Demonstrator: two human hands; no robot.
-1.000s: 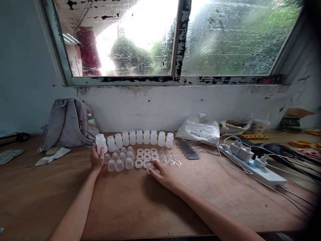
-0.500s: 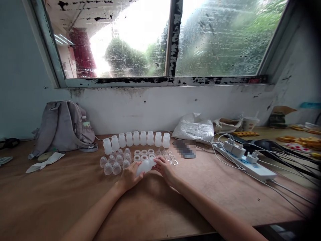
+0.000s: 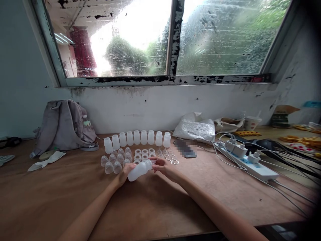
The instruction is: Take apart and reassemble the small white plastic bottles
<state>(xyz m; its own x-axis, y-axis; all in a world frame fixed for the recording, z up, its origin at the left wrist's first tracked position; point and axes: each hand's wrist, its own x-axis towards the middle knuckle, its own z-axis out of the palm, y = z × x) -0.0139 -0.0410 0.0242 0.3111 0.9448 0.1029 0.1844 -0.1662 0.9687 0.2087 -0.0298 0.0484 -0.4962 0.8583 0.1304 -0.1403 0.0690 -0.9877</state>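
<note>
A frosted white baby bottle (image 3: 138,171) lies tilted between my two hands above the table, its neck toward the right. My left hand (image 3: 124,174) is closed round its far side; some of its fingers are hidden behind the bottle. At the mouth, my right hand (image 3: 162,166) pinches a small clear piece (image 3: 153,161), partly covered by the fingers. Just beyond my hands are several white collar rings (image 3: 144,152) in rows. Clear dome caps (image 3: 117,168) stand to their left, and thin rings (image 3: 175,162) lie to their right.
Several similar bottles (image 3: 136,137) stand in a row at the back. A grey backpack (image 3: 64,124) sits far left. On the right are a blurred-out phone (image 3: 185,149), a silver bag (image 3: 194,128) and a power strip (image 3: 258,170) with cables. The table edge (image 3: 195,233) runs nearest me.
The bottle has shifted left and toward me, and more of its body shows. My left hand has moved left with it; my right hand stays at its mouth, where a clear piece shows.
</note>
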